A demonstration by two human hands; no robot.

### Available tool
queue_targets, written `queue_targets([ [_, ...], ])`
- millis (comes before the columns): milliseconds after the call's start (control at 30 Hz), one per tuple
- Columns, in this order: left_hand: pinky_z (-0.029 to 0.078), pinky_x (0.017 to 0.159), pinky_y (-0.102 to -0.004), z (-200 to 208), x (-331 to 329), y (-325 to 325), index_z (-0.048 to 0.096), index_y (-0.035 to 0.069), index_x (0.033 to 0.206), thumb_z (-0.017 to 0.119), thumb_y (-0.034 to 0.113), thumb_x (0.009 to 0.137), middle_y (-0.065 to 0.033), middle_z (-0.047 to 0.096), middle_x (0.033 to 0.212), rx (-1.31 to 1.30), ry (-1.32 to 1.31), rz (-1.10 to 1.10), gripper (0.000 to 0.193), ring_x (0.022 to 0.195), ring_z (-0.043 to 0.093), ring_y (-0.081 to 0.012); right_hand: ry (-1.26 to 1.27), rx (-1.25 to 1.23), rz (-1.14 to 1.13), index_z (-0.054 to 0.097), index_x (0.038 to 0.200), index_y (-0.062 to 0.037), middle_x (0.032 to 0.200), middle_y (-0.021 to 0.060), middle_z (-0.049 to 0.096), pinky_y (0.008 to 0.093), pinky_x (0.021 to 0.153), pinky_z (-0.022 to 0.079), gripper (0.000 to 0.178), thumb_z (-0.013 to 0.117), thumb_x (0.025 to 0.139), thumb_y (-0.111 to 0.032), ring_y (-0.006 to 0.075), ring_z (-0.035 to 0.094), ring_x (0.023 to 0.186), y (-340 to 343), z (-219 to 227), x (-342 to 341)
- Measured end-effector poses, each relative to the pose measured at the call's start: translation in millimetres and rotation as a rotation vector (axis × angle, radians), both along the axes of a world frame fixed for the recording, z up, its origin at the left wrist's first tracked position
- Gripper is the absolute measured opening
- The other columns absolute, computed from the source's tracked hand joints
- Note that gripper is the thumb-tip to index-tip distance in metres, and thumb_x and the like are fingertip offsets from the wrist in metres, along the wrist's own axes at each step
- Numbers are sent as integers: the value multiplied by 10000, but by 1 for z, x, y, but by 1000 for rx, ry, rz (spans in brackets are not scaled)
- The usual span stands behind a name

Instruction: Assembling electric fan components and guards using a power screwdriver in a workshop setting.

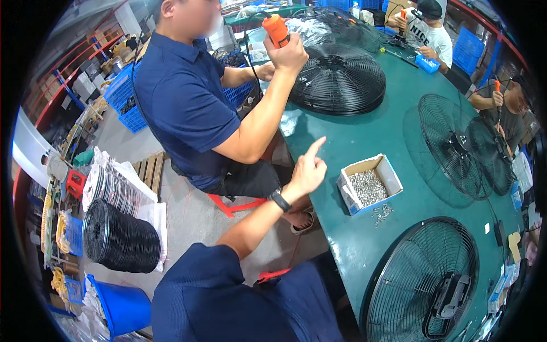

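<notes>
Head view had a fan guard nearest, its dark fitting facing up, at the near end of the green desk. Just beyond stood an open box of screws, a few loose ones spilled beside it; its place near the desk's edge probably kept the contents within reach. The left hand hung left of the box, clear of it, forefinger stretched out as if pointing, other fingers curled, grasping nothing. The right hand was out of view, so its state could not be told. Further off, a seated co-worker held an orange driver in a raised hand, beside a stack of guards, presumably piled to save room. Farthest, another worker's white T-shirt bore bold dark lettering; any print on the box was too small to read.
</notes>
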State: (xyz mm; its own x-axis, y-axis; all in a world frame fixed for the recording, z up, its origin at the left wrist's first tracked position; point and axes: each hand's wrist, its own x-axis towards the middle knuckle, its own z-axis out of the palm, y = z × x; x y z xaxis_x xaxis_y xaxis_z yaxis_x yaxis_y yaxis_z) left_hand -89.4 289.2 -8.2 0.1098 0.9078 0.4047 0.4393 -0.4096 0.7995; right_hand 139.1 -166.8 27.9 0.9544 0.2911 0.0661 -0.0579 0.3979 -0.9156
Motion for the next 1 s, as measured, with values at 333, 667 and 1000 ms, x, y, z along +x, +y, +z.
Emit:
queue_targets([
  [333, 428, 492, -389, -7, 12, -11, 509, 21, 1212, 513, 41, 720, -125, 504, 540, 200, 157, 103, 493, 479, 536, -295, -20, 53, 8, 426, 1187, 21, 633, 156, 571, 355, 464, 517, 555, 628, 675, -53, 222, 544, 454, 28, -16, 8],
  [667, 435, 501, -360, 0, 13, -12, 460, 23, 1290, 522, 38, 703, -116, 473, 517, 155, 176, 107, 591, 460, 523, -262, -23, 22, 11, 429, 1183, 23, 635, 158, 573, 354, 463, 516, 549, 625, 675, -51, 222, 542, 450, 17, -19, 6],
  [1000, 477, 543, -479, 10, 15, -14, 152, 72, 1455, 511, 70, 673, -191, 553, 528, 101, 307, 87, 860, 488, 556, -385, -55, 3, 4, 432, 1179, 25, 637, 159, 574, 352, 463, 516, 544, 623, 675, -49, 222, 540, 445, 5, -8, 3],
])
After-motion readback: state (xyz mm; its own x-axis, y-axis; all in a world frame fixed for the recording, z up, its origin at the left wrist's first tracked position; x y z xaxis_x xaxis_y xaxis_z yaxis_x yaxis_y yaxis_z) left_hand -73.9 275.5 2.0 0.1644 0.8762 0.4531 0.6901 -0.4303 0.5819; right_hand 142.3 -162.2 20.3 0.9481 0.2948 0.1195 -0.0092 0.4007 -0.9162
